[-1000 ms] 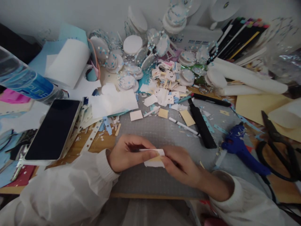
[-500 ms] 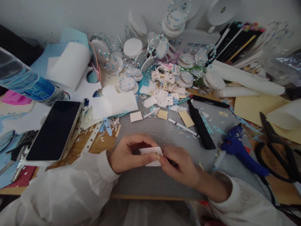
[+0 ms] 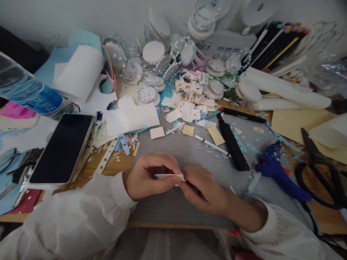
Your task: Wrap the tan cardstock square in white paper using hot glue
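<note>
From where I stand, a person in pale sleeves has both hands over the gray mat [image 3: 162, 213], close to the table's [image 3: 325, 218] near edge. The left hand [image 3: 148, 177] pinches a small white piece [image 3: 166, 176], turned nearly edge-on, between thumb and fingers; the right hand [image 3: 207, 193] has a narrow grip on its right end. Beyond them lie a pale rectangle [image 3: 157, 132], two yellow rectangles [image 3: 216, 135] and a white pen [image 3: 211, 145]. A blue glue gun [image 3: 284, 177] rests to the right, beside black-handled scissors [image 3: 316, 151]; a phone [image 3: 63, 148] lies to the left.
</note>
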### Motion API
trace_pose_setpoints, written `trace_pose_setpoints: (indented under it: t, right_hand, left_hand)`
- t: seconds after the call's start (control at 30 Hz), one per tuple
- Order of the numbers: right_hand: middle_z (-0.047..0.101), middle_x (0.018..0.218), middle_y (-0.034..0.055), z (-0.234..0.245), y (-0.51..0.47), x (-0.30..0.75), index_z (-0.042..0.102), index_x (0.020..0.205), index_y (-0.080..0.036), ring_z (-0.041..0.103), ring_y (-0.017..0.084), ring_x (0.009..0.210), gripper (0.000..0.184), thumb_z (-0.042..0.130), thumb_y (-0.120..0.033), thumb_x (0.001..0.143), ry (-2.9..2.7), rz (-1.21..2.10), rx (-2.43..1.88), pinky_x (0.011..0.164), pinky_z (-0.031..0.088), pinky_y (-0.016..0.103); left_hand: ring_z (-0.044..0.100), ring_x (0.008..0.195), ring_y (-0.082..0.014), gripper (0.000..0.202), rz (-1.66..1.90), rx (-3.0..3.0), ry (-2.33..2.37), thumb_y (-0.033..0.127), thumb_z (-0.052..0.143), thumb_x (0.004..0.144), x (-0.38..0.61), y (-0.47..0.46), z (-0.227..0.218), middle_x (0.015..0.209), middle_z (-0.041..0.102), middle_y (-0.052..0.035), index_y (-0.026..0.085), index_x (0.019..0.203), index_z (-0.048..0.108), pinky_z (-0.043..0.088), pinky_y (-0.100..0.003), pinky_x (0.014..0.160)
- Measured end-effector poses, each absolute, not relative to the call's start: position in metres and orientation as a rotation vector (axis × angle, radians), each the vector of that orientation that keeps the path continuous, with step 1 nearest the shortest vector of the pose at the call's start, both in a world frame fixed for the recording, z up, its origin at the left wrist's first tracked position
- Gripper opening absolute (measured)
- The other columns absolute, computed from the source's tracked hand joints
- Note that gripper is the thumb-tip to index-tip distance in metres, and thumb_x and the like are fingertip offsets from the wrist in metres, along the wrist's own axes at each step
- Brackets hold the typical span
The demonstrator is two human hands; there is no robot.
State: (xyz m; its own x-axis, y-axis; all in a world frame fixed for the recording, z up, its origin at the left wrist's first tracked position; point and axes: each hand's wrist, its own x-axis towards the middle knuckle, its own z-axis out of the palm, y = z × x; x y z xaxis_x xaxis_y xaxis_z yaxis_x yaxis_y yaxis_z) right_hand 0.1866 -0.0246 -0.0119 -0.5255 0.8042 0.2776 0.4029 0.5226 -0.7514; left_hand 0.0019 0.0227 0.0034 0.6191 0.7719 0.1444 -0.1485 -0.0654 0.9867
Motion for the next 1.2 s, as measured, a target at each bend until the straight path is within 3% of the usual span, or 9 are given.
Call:
trace_pose_setpoints:
  t: [0.23,0.47,0.8,0.97,1.2]
  right_hand:
    - [0.045,0.059,-0.0037,-0.013,-0.0262,0.1858,0.039,0.069,-0.021,0.04,0.01,0.053,0.019,0.043,-0.015,0.087,-2.106,0.745,-1.004,0.05,0.027,0.025]
    - [0.047,0.061,-0.0037,-0.0125,-0.0268,0.1843,0.042,0.072,-0.021,0.042,0.01,0.055,0.017,0.044,-0.013,0.088,-2.107,0.737,-0.984,0.052,0.03,0.024]
    - [0.052,0.081,-0.0002,-0.0081,-0.0275,0.1884,0.05,0.088,-0.022,0.051,0.012,0.077,0.009,0.051,-0.012,0.088,-1.66,0.821,-1.116,0.067,0.042,0.026]
    - [0.051,0.079,-0.0014,-0.0095,-0.0271,0.1866,0.051,0.087,-0.022,0.05,0.011,0.073,0.009,0.052,-0.013,0.088,-1.648,0.899,-1.137,0.064,0.042,0.025]
    - [0.052,0.079,-0.002,-0.0088,-0.0258,0.1831,0.053,0.086,-0.023,0.051,0.011,0.072,0.005,0.053,-0.019,0.09,-1.548,1.03,-1.168,0.063,0.043,0.023]
  left_hand:
    - [0.059,0.07,-0.0133,0.012,0.854,1.486,0.498,0.01,0.072,0.071,0.0032,0.0236,0.0029,0.077,0.063,-0.0064,0.012,0.083,0.069,0.049,-0.023,0.062]
    - [0.059,0.065,-0.0131,0.003,0.855,1.477,0.566,0.014,0.07,0.075,0.0023,0.0225,0.0029,0.074,0.063,-0.0058,0.014,0.078,0.07,0.048,-0.023,0.056]
    - [0.057,0.069,-0.0142,0.004,0.89,1.501,0.717,0.018,0.068,0.078,0.0028,0.0229,-0.0039,0.074,0.062,-0.0049,0.014,0.078,0.066,0.045,-0.027,0.062]
    - [0.059,0.079,-0.0174,0.013,0.86,1.643,0.674,0.02,0.071,0.074,0.0036,0.0232,-0.0032,0.082,0.063,-0.0065,0.015,0.085,0.065,0.047,-0.03,0.071]
    - [0.053,0.063,-0.0113,0.01,0.731,1.555,0.809,0.022,0.064,0.081,0.0068,0.0205,0.0007,0.069,0.06,-0.0024,0.013,0.078,0.062,0.043,-0.023,0.058]
